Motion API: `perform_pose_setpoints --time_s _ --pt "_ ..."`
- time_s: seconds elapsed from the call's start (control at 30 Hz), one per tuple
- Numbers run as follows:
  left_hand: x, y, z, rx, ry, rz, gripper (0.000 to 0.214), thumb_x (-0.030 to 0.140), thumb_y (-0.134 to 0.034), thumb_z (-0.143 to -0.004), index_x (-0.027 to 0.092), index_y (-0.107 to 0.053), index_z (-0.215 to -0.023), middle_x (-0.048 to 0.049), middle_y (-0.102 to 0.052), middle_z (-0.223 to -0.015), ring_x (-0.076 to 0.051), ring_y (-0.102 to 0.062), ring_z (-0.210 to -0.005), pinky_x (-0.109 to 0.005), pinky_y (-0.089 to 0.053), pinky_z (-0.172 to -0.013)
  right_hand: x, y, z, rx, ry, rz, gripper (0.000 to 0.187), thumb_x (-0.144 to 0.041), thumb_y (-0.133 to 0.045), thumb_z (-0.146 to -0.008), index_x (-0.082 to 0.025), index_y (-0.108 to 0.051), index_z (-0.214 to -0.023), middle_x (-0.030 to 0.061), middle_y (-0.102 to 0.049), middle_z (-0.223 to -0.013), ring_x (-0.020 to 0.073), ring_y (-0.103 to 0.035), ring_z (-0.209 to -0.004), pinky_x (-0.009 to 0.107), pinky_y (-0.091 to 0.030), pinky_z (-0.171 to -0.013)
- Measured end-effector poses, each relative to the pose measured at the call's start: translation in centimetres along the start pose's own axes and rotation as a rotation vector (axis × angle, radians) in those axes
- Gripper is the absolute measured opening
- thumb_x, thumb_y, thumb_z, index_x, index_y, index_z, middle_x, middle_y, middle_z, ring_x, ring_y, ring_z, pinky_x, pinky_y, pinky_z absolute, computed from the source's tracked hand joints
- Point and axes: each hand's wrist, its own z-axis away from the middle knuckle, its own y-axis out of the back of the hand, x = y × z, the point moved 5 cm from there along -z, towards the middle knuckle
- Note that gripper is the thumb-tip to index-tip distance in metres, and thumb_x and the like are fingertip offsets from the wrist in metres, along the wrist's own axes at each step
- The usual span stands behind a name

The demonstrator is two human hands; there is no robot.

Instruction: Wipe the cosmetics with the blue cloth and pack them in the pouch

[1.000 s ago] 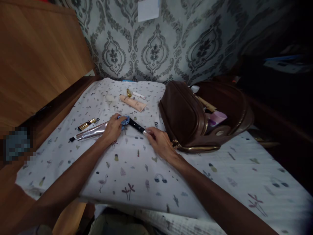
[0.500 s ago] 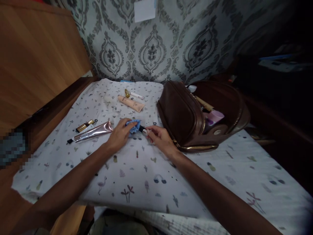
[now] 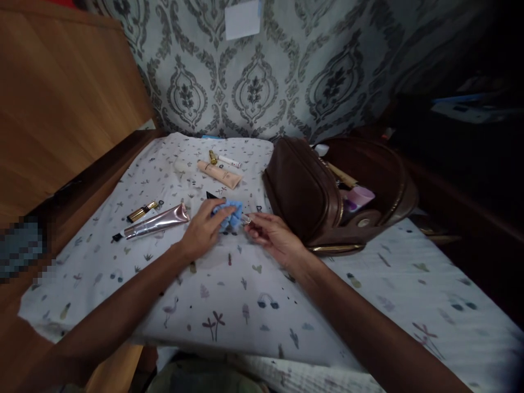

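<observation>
My left hand (image 3: 202,226) is closed around a crumpled light-blue cloth (image 3: 230,214). Wrapped in that cloth is a slim cosmetic tube (image 3: 210,195), its black end poking out past my left fingers and its pale, shiny end on the right. My right hand (image 3: 270,233) pinches the shiny end with thumb and fingertips; most of the tube is hidden by the cloth. To the left lie a rose-metallic squeeze tube (image 3: 158,222) and a gold-and-black lipstick-like tube (image 3: 142,211). Beyond my hands is a peach squeeze tube (image 3: 220,174).
A brown leather bag (image 3: 305,191) stands unzipped at the right, with a lilac item (image 3: 361,195) inside. A white pen-like stick (image 3: 230,160) and a small gold item (image 3: 213,156) lie at the back of the printed cloth (image 3: 229,295). A wooden panel (image 3: 69,82) rises at the left.
The blue cloth has slid right along the tube towards my right hand. The black end now shows on its left side, and less of the tube shows between my hands.
</observation>
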Motion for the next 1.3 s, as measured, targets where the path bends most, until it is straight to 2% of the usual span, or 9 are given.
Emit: perform_pose_setpoints --time_s 0.1,0.2,0.3,0.4,0.7,0.83,1.03,1.17,1.3 --pt "-2.8 1.6 -0.3 0.108 0.201 0.000 0.040 0.011 -0.045 -0.092 0.022 -0.063 -0.126 -0.0113 -0.054 -0.126 -0.026 -0.053 -0.120 -0.045 -0.047 -0.103 0.0 -0.2 0.1 -0.020 -0.033 -0.029 0.034 -0.035 -0.087 -0.063 -0.014 -0.066 -0.078 0.0030 -0.062 -0.065 0.0068 -0.045 -0.051 0.018 -0.026 -0.040" --pt "-5.2 2.9 -0.4 0.224 0.397 0.121 0.032 0.027 -0.053 -0.095 0.022 -0.062 -0.125 -0.0105 -0.056 -0.125 -0.026 -0.054 -0.120 -0.044 -0.045 -0.106 0.0 -0.3 0.2 -0.025 -0.046 -0.067 0.033 -0.034 -0.087 -0.062 -0.013 -0.067 -0.079 0.0025 -0.062 -0.064 0.0056 -0.045 -0.051 0.016 -0.027 -0.040" --pt "-6.6 2.1 -0.2 0.181 0.590 0.457 0.042 0.042 -0.059 -0.093 0.023 -0.057 -0.130 -0.0077 -0.063 -0.121 -0.023 -0.061 -0.109 -0.038 -0.051 -0.097 -0.1 -0.2 0.2 -0.018 -0.042 -0.069 0.030 -0.032 -0.085 -0.065 -0.012 -0.068 -0.080 0.0030 -0.063 -0.065 0.0054 -0.047 -0.051 0.015 -0.029 -0.041" --pt "-7.0 0.9 0.1 0.135 0.697 0.725 0.048 0.048 -0.068 -0.085 0.021 -0.059 -0.124 -0.0055 -0.068 -0.109 -0.020 -0.065 -0.093 -0.031 -0.055 -0.082 -0.2 0.2 0.0 0.030 -0.048 -0.073 0.028 -0.030 -0.086 -0.065 -0.012 -0.069 -0.079 0.0032 -0.063 -0.065 0.0058 -0.048 -0.052 0.015 -0.031 -0.041" --pt "-6.3 1.7 -0.3 0.243 0.676 0.692 0.043 0.043 -0.074 -0.079 0.018 -0.064 -0.113 -0.0052 -0.070 -0.107 -0.019 -0.066 -0.093 -0.029 -0.055 -0.080 0.0 0.7 -0.4 0.095 0.009 -0.055 0.036 -0.035 -0.092 -0.059 -0.014 -0.067 -0.075 0.0029 -0.064 -0.068 0.0085 -0.052 -0.057 0.018 -0.039 -0.046" --pt "-6.7 1.7 0.0 0.257 0.706 0.678 0.040 0.046 -0.075 -0.079 0.019 -0.066 -0.106 -0.0038 -0.070 -0.098 -0.019 -0.066 -0.087 -0.029 -0.055 -0.077 -0.8 0.4 -0.1 0.082 0.258 0.213 0.036 -0.041 -0.084 -0.065 -0.017 -0.072 -0.088 -0.0005 -0.061 -0.070 0.0106 -0.051 -0.062 0.022 -0.041 -0.055" --pt "-7.7 1.1 0.6 0.276 0.780 0.778 0.036 0.047 -0.077 -0.077 0.020 -0.066 -0.097 -0.0008 -0.068 -0.087 -0.016 -0.063 -0.073 -0.027 -0.053 -0.067 -2.3 -0.7 1.3 0.130 0.645 0.631 0.023 -0.028 -0.065 -0.077 -0.022 -0.073 -0.098 0.0034 -0.063 -0.092 0.0148 -0.056 -0.077 0.026 -0.045 -0.064" --pt "-7.9 0.9 0.7 0.284 0.803 0.808 0.037 0.047 -0.079 -0.075 0.020 -0.067 -0.097 -0.0005 -0.068 -0.086 -0.015 -0.062 -0.072 -0.026 -0.054 -0.066 -2.0 -0.6 1.2 0.168 0.636 0.649 0.029 -0.025 -0.064 -0.077 -0.021 -0.067 -0.105 0.0020 -0.062 -0.087 0.0153 -0.057 -0.078 0.025 -0.045 -0.062" --pt "-7.8 0.8 0.7 0.301 0.823 0.837 0.038 0.046 -0.080 -0.073 0.019 -0.067 -0.097 -0.0004 -0.069 -0.086 -0.014 -0.062 -0.071 -0.024 -0.053 -0.063 -1.8 -0.4 1.1 0.158 0.576 0.664 0.020 -0.036 -0.062 -0.084 -0.020 -0.062 -0.095 0.0011 -0.062 -0.078 0.0147 -0.057 -0.069 0.026 -0.046 -0.062"
